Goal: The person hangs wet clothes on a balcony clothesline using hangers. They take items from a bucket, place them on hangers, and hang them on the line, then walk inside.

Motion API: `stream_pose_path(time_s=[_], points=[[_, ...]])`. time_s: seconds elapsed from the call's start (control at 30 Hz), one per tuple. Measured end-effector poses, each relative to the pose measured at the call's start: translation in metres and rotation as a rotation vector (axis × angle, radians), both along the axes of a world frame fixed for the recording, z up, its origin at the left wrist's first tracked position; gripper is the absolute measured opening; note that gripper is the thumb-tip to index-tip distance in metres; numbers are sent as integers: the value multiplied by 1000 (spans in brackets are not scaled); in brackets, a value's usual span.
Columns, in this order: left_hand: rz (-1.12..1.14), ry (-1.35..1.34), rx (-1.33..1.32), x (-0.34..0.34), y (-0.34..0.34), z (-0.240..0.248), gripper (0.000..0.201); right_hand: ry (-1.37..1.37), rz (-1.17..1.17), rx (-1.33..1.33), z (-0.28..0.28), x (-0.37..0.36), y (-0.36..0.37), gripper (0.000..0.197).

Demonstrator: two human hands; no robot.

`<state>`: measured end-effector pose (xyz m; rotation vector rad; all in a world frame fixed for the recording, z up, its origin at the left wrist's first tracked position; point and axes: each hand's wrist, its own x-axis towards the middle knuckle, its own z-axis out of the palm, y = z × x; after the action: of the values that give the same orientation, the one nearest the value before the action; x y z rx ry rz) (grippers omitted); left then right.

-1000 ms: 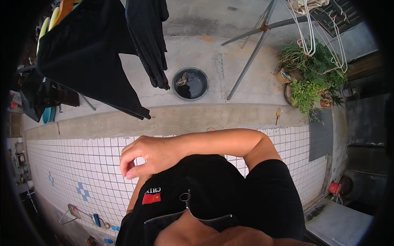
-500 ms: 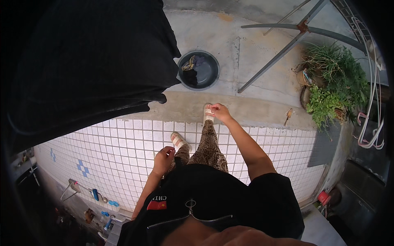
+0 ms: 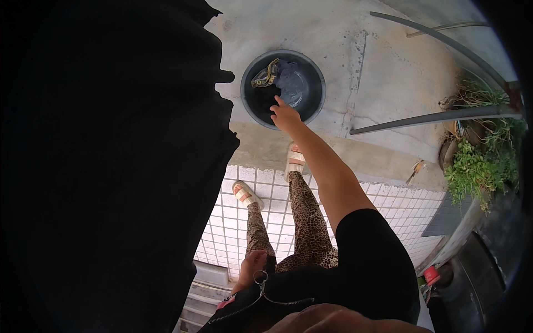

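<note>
Head view: hanging black cloth [image 3: 111, 166] blots out left side. Left hand [image 3: 254, 263] low, partly lost behind black top [image 3: 372, 266]; grip can't be told. Right hand [image 3: 286, 116], arm outstretched, fingers parted, over grey basin [image 3: 320, 91] on concrete floor [image 3: 400, 72]; contact with dark laundry [image 3: 265, 97] unclear.

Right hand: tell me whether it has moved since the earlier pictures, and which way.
Yes, forward, judged against the basin: the right hand was short of it in both earlier pictures and now reaches over its near rim.
</note>
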<state>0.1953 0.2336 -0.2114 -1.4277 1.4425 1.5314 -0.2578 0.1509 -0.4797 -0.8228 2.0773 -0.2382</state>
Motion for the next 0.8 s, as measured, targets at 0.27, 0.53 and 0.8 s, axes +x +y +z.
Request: stream_pose_path(time_s=[0.27,0.53,0.8], points=[[178,-220,-9,23,25,-29,18,171,255,55,-99,-26,-105,29],[160,-99,5,16,23,-47,23,95,-113,-362,-139,-32,-76,28],[-18,90,-56,-63,-27,4,17,-190,-749,-531,19,-82,35,19]])
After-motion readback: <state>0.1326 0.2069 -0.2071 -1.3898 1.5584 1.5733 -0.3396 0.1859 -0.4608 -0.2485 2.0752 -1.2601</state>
